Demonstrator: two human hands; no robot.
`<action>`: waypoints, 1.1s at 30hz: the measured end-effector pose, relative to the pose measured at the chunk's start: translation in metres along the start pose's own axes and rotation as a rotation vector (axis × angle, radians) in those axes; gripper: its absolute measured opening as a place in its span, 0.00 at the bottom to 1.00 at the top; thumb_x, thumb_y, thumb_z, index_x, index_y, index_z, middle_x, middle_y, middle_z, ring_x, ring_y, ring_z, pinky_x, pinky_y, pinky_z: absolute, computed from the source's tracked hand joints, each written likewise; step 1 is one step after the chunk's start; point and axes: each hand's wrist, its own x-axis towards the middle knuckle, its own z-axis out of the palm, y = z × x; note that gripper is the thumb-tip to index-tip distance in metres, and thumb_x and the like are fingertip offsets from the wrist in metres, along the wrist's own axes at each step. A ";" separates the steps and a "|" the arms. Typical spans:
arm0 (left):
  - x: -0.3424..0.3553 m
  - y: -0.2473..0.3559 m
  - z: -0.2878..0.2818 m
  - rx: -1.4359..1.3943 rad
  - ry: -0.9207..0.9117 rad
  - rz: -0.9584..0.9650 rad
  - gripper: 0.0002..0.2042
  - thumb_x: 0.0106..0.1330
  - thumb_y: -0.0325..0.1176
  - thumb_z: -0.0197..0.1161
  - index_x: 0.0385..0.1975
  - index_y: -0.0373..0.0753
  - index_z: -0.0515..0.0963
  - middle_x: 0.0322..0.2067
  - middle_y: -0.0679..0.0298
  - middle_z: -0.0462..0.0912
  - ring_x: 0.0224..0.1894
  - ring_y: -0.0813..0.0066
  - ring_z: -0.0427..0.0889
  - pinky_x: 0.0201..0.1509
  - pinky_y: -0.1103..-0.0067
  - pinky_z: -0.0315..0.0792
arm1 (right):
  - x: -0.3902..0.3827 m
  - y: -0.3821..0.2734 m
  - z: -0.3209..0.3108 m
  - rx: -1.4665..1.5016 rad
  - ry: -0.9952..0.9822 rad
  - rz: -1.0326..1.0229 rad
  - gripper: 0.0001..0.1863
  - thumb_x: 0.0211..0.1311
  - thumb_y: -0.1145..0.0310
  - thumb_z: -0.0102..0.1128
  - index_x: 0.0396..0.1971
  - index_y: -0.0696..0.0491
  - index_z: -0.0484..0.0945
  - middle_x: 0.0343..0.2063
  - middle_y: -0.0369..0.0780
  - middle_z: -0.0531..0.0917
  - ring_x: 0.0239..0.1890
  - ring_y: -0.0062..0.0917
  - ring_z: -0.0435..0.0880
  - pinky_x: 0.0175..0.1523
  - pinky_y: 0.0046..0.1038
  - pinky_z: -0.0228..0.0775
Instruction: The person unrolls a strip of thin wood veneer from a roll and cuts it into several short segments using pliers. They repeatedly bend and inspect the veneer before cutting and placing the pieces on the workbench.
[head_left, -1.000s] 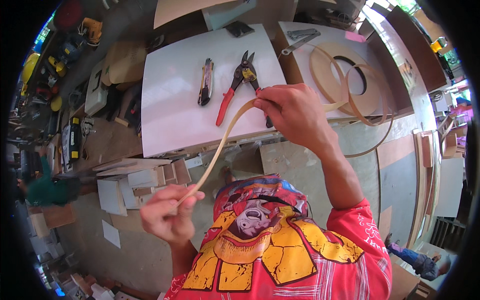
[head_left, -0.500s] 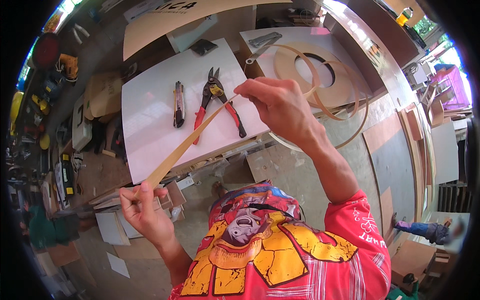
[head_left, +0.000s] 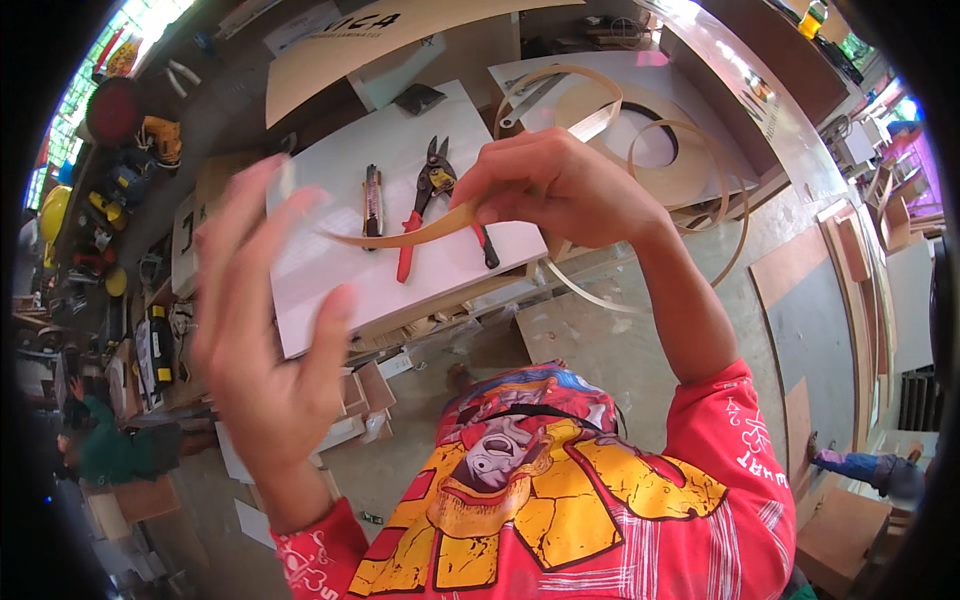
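By the white board, right hand pinches strip; left hand spreads wide.

Left hand spread wide, blurred; right hand in pinch grip.

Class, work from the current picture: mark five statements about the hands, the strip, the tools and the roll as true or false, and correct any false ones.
1. The right hand holds the tan strip. True.
2. The left hand grips the strip too. False: it is open, with its fingers spread.
3. The red-handled snips lie on the white panel. True.
4. The utility knife lies to the right of the snips. False: it lies to their left.
5. The tan roll lies to the right of the snips. True.
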 end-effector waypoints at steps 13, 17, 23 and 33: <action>0.066 0.029 0.028 -0.787 -0.814 -0.610 0.14 0.84 0.36 0.54 0.47 0.30 0.82 0.33 0.58 0.88 0.28 0.81 0.85 0.30 0.83 0.75 | -0.007 0.019 -0.026 0.397 -0.151 0.002 0.17 0.71 0.67 0.71 0.57 0.55 0.86 0.37 0.37 0.91 0.39 0.19 0.85 0.48 0.27 0.78; 0.074 0.037 0.026 -0.720 -0.843 -0.644 0.15 0.84 0.39 0.56 0.42 0.32 0.82 0.27 0.62 0.87 0.20 0.86 0.79 0.23 0.87 0.66 | -0.007 0.014 -0.032 0.285 -0.154 0.093 0.14 0.66 0.68 0.76 0.49 0.56 0.89 0.35 0.36 0.91 0.40 0.17 0.86 0.49 0.25 0.78; 0.071 0.035 0.038 -0.617 -0.688 -0.709 0.16 0.83 0.37 0.57 0.36 0.30 0.81 0.24 0.63 0.85 0.19 0.87 0.73 0.23 0.82 0.66 | -0.006 -0.005 -0.025 0.119 0.081 0.077 0.10 0.62 0.68 0.75 0.41 0.54 0.92 0.29 0.38 0.91 0.36 0.25 0.88 0.46 0.29 0.78; 0.070 0.035 0.056 -0.513 -0.568 -0.657 0.18 0.83 0.40 0.58 0.36 0.30 0.82 0.23 0.62 0.83 0.17 0.86 0.69 0.23 0.81 0.65 | 0.004 -0.017 -0.007 -0.358 0.321 0.164 0.07 0.61 0.64 0.72 0.30 0.51 0.90 0.25 0.38 0.90 0.32 0.37 0.87 0.54 0.37 0.72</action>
